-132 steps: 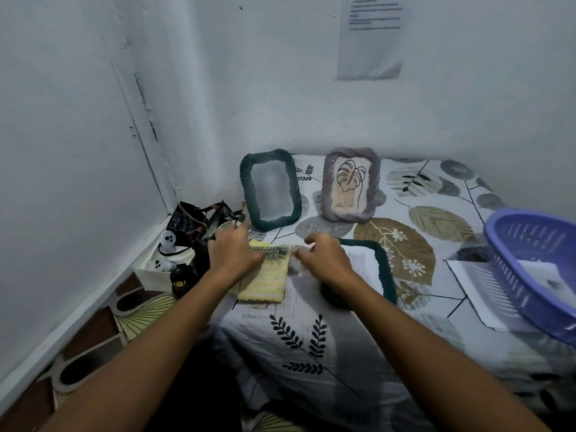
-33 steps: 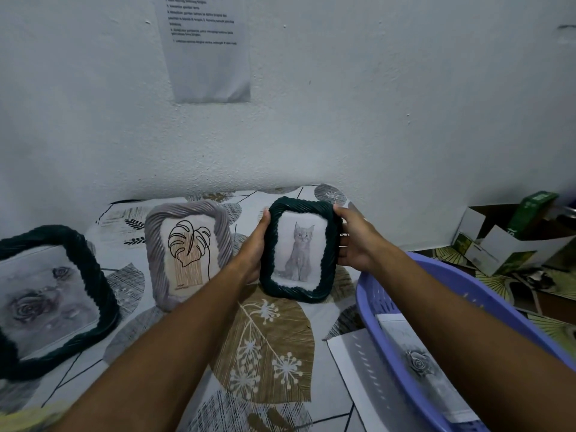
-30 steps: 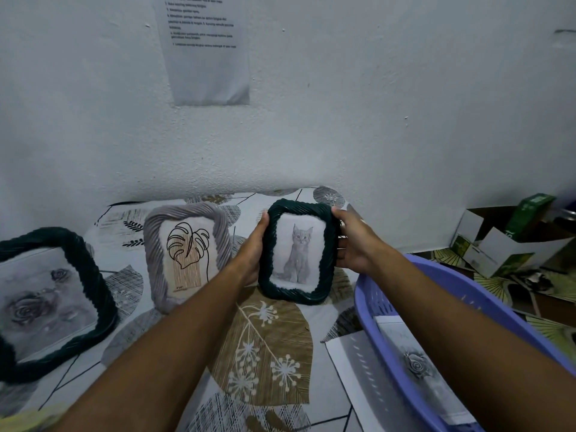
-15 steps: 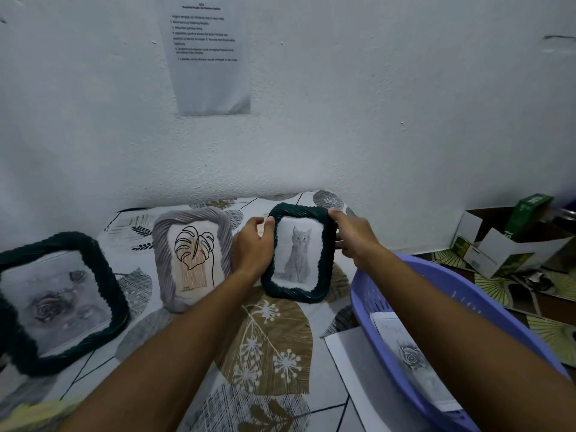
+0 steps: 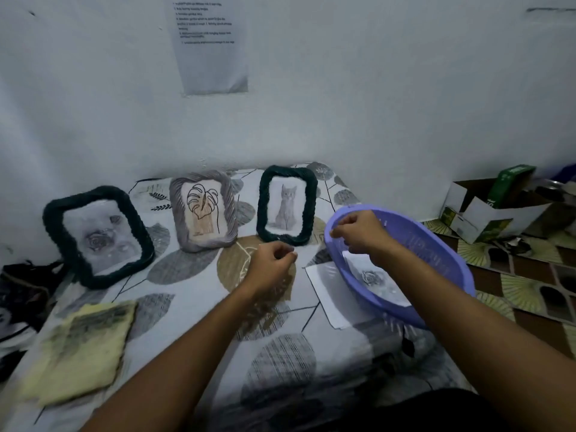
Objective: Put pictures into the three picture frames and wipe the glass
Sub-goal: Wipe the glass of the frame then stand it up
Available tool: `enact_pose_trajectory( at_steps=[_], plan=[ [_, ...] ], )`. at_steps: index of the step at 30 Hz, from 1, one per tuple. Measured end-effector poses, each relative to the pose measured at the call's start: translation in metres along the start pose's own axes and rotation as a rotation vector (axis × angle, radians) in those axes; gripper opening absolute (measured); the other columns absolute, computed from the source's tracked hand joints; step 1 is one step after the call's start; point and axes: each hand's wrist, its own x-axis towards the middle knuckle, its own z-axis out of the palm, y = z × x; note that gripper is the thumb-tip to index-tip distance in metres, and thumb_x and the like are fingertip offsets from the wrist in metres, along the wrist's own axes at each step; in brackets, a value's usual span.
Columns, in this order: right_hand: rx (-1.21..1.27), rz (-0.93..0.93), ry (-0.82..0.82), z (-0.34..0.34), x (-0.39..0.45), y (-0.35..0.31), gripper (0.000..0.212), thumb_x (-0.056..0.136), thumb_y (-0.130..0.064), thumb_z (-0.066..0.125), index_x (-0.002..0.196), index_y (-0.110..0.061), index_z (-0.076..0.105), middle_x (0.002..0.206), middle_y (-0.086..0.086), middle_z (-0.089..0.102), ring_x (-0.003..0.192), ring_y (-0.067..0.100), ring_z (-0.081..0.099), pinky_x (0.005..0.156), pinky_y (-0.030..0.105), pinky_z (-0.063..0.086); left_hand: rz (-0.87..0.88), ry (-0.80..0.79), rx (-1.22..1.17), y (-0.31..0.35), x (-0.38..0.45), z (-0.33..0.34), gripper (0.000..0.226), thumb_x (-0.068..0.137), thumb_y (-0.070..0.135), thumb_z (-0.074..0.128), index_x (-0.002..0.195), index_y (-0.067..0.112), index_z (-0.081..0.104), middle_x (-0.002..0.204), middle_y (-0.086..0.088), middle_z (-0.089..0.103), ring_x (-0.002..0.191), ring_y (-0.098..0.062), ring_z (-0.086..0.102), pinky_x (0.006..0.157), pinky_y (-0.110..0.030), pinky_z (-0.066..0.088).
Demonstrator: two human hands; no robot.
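Since half a second ago both hands have let go of the cat frame (image 5: 286, 204) | I see left hand (image 5: 270, 265) and right hand (image 5: 358, 230) loosely curled, empty | rose frame (image 5: 97, 236), leaf frame (image 5: 203, 211) also filled, all propped by the wall | cloth (image 5: 78, 350) idle (wiping looks finished) | near complete.

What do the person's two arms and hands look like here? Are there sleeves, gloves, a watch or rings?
Both forearms are bare as far as the bottom edge of the picture; no sleeve shows. The left hand and the right hand wear no gloves. No watch or bracelet shows on either wrist. I see no ring, though the fingers are curled and somewhat blurred, so a thin ring could be missed.
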Motion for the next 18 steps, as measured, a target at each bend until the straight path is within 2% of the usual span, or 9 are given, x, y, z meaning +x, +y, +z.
enact_pose_trajectory(
  at_steps=[2, 4, 6, 8, 9, 11, 14, 15, 18],
  plan=[
    [-0.043, 0.011, -0.047, -0.004, -0.017, 0.009, 0.021, 0.084, -0.007, 0.066, 0.093, 0.013, 0.064, 0.077, 0.018, 0.055, 0.067, 0.026, 0.053, 0.058, 0.033, 0.050, -0.096, -0.025, -0.040, 0.000, -0.021, 0.018, 0.009, 0.088, 0.011, 0.063, 0.096, 0.008, 0.066, 0.078, -0.002, 0.065, 0.072, -0.019, 0.060, 0.062, -0.025, 0.049],
    [-0.052, 0.042, -0.124, -0.006, -0.032, 0.016, 0.027, 0.084, -0.011, 0.070, 0.097, 0.011, 0.064, 0.082, 0.020, 0.057, 0.067, 0.028, 0.056, 0.060, 0.035, 0.053, -0.215, -0.051, -0.087, 0.002, -0.038, 0.031, 0.011, 0.088, 0.011, 0.062, 0.099, 0.010, 0.063, 0.083, -0.007, 0.064, 0.073, -0.019, 0.060, 0.066, -0.031, 0.051],
    [-0.089, 0.060, -0.163, -0.007, -0.042, 0.021, 0.033, 0.080, -0.017, 0.076, 0.094, 0.010, 0.064, 0.078, 0.017, 0.052, 0.065, 0.027, 0.049, 0.056, 0.033, 0.046, -0.338, -0.037, -0.195, 0.004, -0.048, 0.041, 0.006, 0.087, 0.007, 0.058, 0.091, 0.010, 0.061, 0.077, -0.010, 0.061, 0.063, -0.019, 0.057, 0.061, -0.033, 0.053],
    [-0.123, 0.049, -0.163, -0.005, -0.050, 0.023, 0.032, 0.075, -0.019, 0.081, 0.092, 0.005, 0.067, 0.073, 0.014, 0.044, 0.064, 0.024, 0.040, 0.053, 0.031, 0.036, -0.441, -0.027, -0.374, 0.012, -0.053, 0.048, 0.015, 0.086, 0.001, 0.048, 0.074, 0.010, 0.050, 0.062, -0.007, 0.045, 0.046, -0.016, 0.043, 0.046, -0.025, 0.039],
    [-0.146, 0.041, -0.157, -0.005, -0.052, 0.023, 0.033, 0.073, -0.018, 0.082, 0.092, 0.006, 0.067, 0.071, 0.013, 0.042, 0.063, 0.023, 0.038, 0.053, 0.030, 0.033, -0.495, -0.027, -0.468, 0.016, -0.053, 0.051, 0.021, 0.085, -0.002, 0.044, 0.070, 0.012, 0.041, 0.059, -0.004, 0.035, 0.042, -0.013, 0.034, 0.045, -0.022, 0.031],
    [-0.209, 0.031, -0.141, -0.004, -0.053, 0.024, 0.039, 0.072, -0.015, 0.082, 0.094, 0.012, 0.065, 0.068, 0.013, 0.046, 0.060, 0.021, 0.041, 0.055, 0.030, 0.034, -0.607, -0.040, -0.560, 0.026, -0.052, 0.055, 0.018, 0.086, 0.000, 0.041, 0.076, 0.014, 0.037, 0.062, -0.004, 0.026, 0.046, -0.012, 0.029, 0.047, -0.023, 0.028],
    [-0.243, 0.026, -0.130, -0.003, -0.056, 0.022, 0.032, 0.073, -0.010, 0.081, 0.094, 0.010, 0.067, 0.069, 0.014, 0.057, 0.058, 0.022, 0.050, 0.058, 0.030, 0.040, -0.711, -0.068, -0.585, 0.034, -0.049, 0.055, 0.002, 0.090, 0.007, 0.041, 0.091, 0.006, 0.043, 0.078, -0.010, 0.039, 0.059, -0.022, 0.050, 0.051, -0.030, 0.047],
    [-0.248, 0.025, -0.129, -0.004, -0.056, 0.021, 0.029, 0.073, -0.009, 0.080, 0.093, 0.008, 0.068, 0.070, 0.014, 0.059, 0.057, 0.022, 0.051, 0.057, 0.030, 0.041, -0.736, -0.068, -0.594, 0.034, -0.047, 0.056, 0.007, 0.091, 0.009, 0.042, 0.096, 0.005, 0.045, 0.084, -0.013, 0.044, 0.065, -0.026, 0.055, 0.054, -0.033, 0.049],
    [-0.257, 0.033, -0.141, -0.006, -0.058, 0.018, 0.023, 0.075, -0.008, 0.079, 0.093, 0.004, 0.069, 0.074, 0.014, 0.063, 0.060, 0.023, 0.055, 0.056, 0.027, 0.044, -0.758, -0.103, -0.582, 0.038, -0.045, 0.055, 0.016, 0.089, 0.013, 0.041, 0.090, 0.007, 0.056, 0.079, -0.013, 0.055, 0.055, -0.019, 0.050, 0.047, -0.023, 0.037]
  ],
)
